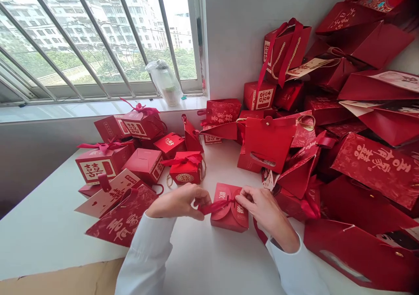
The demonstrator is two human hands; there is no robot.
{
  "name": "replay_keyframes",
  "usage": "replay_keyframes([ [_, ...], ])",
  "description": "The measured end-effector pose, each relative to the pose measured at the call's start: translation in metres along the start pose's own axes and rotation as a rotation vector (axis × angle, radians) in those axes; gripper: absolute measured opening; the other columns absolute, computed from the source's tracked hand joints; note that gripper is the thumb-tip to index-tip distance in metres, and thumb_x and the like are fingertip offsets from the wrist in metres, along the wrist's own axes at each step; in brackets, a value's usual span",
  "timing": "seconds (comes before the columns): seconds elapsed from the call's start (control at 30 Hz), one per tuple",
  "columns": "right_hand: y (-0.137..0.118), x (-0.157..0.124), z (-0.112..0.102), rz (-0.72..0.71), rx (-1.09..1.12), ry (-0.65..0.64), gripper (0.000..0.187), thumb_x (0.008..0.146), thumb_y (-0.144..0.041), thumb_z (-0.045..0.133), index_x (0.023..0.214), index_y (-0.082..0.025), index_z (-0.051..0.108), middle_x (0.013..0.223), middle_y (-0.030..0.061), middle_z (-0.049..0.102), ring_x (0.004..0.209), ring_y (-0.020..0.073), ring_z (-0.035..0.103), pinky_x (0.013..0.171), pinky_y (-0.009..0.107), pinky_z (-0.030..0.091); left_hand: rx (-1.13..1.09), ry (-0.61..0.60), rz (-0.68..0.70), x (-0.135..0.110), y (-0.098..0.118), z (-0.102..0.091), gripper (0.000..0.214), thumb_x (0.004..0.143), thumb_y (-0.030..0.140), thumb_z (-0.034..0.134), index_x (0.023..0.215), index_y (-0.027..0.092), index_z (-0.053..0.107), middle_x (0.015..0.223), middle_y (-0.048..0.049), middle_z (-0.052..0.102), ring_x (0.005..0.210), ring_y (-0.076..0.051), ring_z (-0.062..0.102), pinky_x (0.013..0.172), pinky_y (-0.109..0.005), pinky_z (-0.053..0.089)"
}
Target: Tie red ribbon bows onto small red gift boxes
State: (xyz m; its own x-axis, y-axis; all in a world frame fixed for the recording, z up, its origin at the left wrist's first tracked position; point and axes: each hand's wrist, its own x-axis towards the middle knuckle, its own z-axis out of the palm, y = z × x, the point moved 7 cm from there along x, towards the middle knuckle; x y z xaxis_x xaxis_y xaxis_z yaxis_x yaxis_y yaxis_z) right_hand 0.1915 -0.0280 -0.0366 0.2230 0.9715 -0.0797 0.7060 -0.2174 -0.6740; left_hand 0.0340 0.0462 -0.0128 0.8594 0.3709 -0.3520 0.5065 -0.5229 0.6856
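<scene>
A small red gift box (229,216) with rounded flap lids stands on the white table (49,225) right in front of me. A red ribbon (214,206) runs across its top. My left hand (178,201) is closed in a pinch on the ribbon's left end, beside the box. My right hand (265,210) is closed on the ribbon at the box's right top edge. Both arms wear white sleeves.
Small red boxes with bows (185,168) and flat red bags (122,218) lie to the left. A tall heap of red paper gift bags (360,111) fills the right side against the wall. A barred window (98,37) with a plastic-wrapped thing (165,83) on its sill is behind.
</scene>
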Motion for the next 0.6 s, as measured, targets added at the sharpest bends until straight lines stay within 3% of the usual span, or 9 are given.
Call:
replay_keyframes([
  [0.33,-0.002,0.0,0.0,0.015,0.007,-0.013,0.026,0.084,-0.03,0.043,0.06,-0.021,0.048,0.055,-0.0034,0.051,0.053,0.0125,0.044,0.055,0.025,0.028,0.019,0.002,-0.191,-0.043,-0.021,-0.024,0.017,0.069,0.035,0.07,0.073,0.018,0.067,0.075,0.0022,0.062,0.073,-0.012,0.05,0.062,-0.018,0.035],
  [0.47,-0.003,0.001,0.0,0.009,-0.017,-0.01,0.026,0.085,-0.028,0.043,0.061,-0.02,0.05,0.057,-0.0025,0.055,0.056,0.013,0.047,0.057,0.025,0.029,0.037,0.021,-0.114,-0.028,-0.01,-0.019,0.026,0.08,0.043,0.058,0.08,0.018,0.065,0.081,0.0013,0.063,0.076,-0.012,0.051,0.065,-0.019,0.035],
  [0.6,-0.003,0.002,0.002,0.009,-0.029,0.008,0.026,0.085,-0.027,0.043,0.061,-0.02,0.051,0.058,-0.0015,0.058,0.057,0.0134,0.05,0.058,0.026,0.03,0.105,0.151,-0.02,0.003,0.005,-0.002,0.036,0.088,0.045,0.041,0.067,0.018,0.054,0.06,0.0032,0.047,0.056,-0.011,0.039,0.053,-0.025,0.027],
])
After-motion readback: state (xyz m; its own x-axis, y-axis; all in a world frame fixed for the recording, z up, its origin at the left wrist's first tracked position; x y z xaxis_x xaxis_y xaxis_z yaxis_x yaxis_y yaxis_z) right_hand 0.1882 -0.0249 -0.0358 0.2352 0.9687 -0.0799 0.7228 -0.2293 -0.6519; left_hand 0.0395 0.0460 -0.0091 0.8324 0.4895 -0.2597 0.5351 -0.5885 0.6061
